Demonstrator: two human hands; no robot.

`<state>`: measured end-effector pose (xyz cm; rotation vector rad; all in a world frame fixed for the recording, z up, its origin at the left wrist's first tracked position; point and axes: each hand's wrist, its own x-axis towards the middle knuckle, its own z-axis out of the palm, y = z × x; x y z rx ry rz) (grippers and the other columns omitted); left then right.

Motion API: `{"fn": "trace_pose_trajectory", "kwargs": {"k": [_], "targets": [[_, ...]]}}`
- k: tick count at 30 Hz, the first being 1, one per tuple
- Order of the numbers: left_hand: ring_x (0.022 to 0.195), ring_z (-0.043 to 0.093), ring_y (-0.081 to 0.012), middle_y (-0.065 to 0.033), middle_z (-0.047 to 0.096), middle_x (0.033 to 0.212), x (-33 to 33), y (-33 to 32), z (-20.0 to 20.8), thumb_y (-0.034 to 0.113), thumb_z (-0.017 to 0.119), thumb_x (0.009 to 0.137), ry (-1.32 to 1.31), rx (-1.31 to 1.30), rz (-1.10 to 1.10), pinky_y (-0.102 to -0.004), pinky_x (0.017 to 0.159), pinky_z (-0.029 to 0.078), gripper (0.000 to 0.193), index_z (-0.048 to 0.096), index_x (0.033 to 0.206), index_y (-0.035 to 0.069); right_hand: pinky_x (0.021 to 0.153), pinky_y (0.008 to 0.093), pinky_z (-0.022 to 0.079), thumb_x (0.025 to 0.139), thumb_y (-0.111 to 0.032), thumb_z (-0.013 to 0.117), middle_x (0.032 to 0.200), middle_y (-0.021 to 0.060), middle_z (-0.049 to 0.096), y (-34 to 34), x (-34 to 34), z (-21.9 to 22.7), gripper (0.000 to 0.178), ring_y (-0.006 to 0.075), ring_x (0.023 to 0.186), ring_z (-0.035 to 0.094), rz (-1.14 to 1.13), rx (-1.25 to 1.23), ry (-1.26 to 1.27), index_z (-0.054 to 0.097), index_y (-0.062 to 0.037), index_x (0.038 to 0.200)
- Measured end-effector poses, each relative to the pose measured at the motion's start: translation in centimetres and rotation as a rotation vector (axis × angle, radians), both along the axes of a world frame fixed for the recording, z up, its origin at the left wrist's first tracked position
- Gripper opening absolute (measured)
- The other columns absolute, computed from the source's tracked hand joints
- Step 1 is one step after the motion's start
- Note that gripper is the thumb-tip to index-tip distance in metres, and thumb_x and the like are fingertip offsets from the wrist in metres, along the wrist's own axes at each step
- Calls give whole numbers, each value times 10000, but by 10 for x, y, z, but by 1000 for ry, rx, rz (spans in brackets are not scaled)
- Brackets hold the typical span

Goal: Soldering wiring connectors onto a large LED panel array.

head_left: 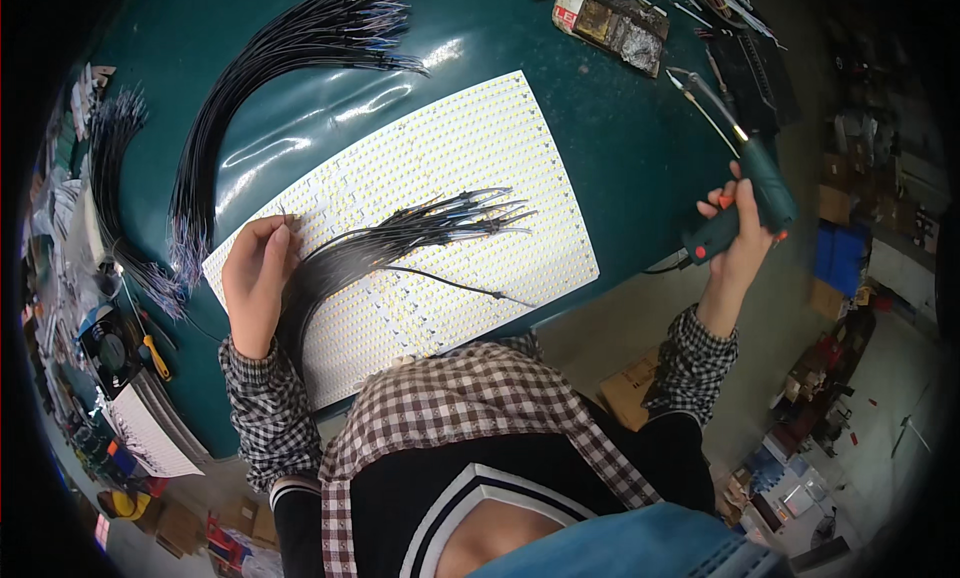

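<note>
A white LED panel point(560, 193), dotted with rows of small yellow chips, lies at a slant on the green table. Across it rests a bundle of black cables point(345, 253) with stripped, coloured wire ends, one cable point(455, 282) straying from the rest. My left hand point(258, 278) is over the panel's left part beside the bundle, thumb and fingers pinched together; what is between them is too small to make out. Off the panel to the right, my right hand point(738, 228) grips a green soldering gun point(765, 183) with red buttons, its tip pointing up and away.
A larger cable bundle point(225, 98) curves over the table point(620, 128) behind the panel, and another bundle point(108, 188) lies at far left. A stained solder block point(620, 30) sits at the back right. Near the left edge are a yellow-handled screwdriver point(155, 358) and stacked panels point(150, 428).
</note>
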<state>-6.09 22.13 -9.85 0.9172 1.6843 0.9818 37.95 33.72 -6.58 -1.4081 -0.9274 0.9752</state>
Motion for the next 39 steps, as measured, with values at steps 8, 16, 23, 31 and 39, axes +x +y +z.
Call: {"fn": "trace_pose_trajectory", "kwargs": {"k": [8,16,23,31,39], "targets": [[608,481,-38,-1,568,747,-1,2,14,79,547,892,66,10,-44,-158,528,369,123,569,948,-28,549,234,563,928,-182,468,837,84,571,-24,-12,12,341,157,772,594,225,-41,507,468,88,1136],[604,489,-36,10,565,724,3,7,2,95,625,830,-124,59,44,-167,535,389,120,594,887,-6,602,296,576,875,-117,564,968,142,603,4,-52,-12,332,240,862,637,52,112,-205,513,74,1142],[649,459,-5,39,551,743,2,12,-13,94,630,832,-4,165,-15,-151,559,359,115,583,868,-5,677,287,563,922,-195,493,1058,146,589,-7,-56,-7,392,251,931,621,221,1,-86,460,55,1222],[679,487,-13,21,560,748,2,9,10,51,607,826,181,166,-50,-155,605,398,80,583,859,-17,649,305,575,943,-220,430,1043,169,572,-14,-99,6,460,282,926,619,653,-114,401,354,87,1277],[665,455,4,28,542,772,50,15,13,60,617,826,-58,230,-125,-141,562,363,98,566,888,4,630,304,548,796,28,600,924,142,595,-28,-199,-1,351,258,779,649,648,-70,233,501,74,1130]]}}
